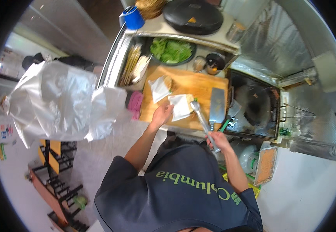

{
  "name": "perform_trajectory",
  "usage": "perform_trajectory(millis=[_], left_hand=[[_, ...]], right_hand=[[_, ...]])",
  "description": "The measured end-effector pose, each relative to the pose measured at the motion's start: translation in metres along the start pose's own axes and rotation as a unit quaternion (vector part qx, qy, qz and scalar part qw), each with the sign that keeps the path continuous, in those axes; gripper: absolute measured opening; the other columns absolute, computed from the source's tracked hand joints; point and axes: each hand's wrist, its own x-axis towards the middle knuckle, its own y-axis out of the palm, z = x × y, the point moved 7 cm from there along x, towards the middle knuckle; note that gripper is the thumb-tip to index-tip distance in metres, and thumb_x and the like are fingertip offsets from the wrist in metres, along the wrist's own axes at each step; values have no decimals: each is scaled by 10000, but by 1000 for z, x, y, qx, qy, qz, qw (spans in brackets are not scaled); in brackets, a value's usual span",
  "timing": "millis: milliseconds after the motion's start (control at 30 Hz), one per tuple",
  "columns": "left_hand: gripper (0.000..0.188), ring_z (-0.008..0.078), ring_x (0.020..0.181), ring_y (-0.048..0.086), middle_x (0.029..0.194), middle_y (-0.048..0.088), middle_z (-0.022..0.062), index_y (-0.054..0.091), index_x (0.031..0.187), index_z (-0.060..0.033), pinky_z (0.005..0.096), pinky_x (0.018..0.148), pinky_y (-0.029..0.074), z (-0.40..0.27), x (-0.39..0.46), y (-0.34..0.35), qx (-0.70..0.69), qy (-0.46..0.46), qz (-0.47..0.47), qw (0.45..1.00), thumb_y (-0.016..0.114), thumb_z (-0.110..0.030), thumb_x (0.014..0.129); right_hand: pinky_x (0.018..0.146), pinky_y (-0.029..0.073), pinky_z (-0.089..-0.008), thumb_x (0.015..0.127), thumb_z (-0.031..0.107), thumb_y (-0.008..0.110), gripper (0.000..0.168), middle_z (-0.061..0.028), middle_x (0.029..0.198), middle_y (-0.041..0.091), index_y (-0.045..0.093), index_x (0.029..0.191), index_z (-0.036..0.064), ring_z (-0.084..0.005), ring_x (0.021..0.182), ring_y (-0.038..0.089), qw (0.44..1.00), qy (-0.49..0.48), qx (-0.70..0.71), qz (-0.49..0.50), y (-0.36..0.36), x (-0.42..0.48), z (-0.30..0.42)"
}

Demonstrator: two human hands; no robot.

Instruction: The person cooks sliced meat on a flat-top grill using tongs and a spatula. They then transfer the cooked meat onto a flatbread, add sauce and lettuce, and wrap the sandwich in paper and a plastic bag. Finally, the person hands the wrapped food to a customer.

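My right hand grips metal tongs near their rear end. The tips of the tongs are at the open end of a white paper sleeve, where a piece of flatbread and a bit of green show. At the left edge of this sleeve my left hand has its fingers curled against the paper. A second sleeve, with bread sticking out, lies further back on the wooden cutting board. A broad cleaver rests on the board's right side.
Lettuce fills a dark bowl behind the board. Right of the board sits a dark griddle with a scraper on it. A pink cloth and hanging plastic bags are on the left. A round black appliance stands at the back.
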Motion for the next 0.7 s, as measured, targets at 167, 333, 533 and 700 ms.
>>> perform_trajectory(millis=[167, 333, 533, 700], left_hand=[[475, 293, 874, 673, 947, 686, 204, 617, 1137, 49, 359, 805, 514, 10, -39, -19, -11, -32, -6, 999, 573, -379, 936], [402, 209, 833, 661, 913, 692, 181, 620, 1147, 53, 325, 756, 520, 10, -68, -23, -100, -54, -14, 993, 602, -294, 945], [372, 125, 804, 606, 905, 656, 85, 580, 1190, 74, 265, 722, 498, -27, -89, -25, -103, -15, 28, 994, 598, -220, 963], [348, 182, 812, 652, 925, 688, 139, 592, 1197, 32, 296, 718, 526, -5, -112, -45, -102, 17, -15, 995, 624, -193, 934]], right_hand=[[448, 415, -246, 964, 270, 551, 277, -37, 613, 604, 638, 894, 16, -101, 470, 527, 993, -51, -88, -52, -12, -21, 20], [551, 480, -368, 918, 219, 569, 213, -148, 669, 636, 608, 926, 10, -259, 576, 619, 861, -310, -270, -300, -38, -13, 103], [708, 511, -528, 901, 312, 575, 332, -257, 831, 666, 587, 931, -19, -437, 810, 650, 765, -244, -442, -400, -57, 94, 165], [741, 508, -516, 889, 346, 612, 401, -270, 900, 660, 574, 991, -40, -445, 869, 635, 777, -214, -445, -391, -42, 105, 168]])
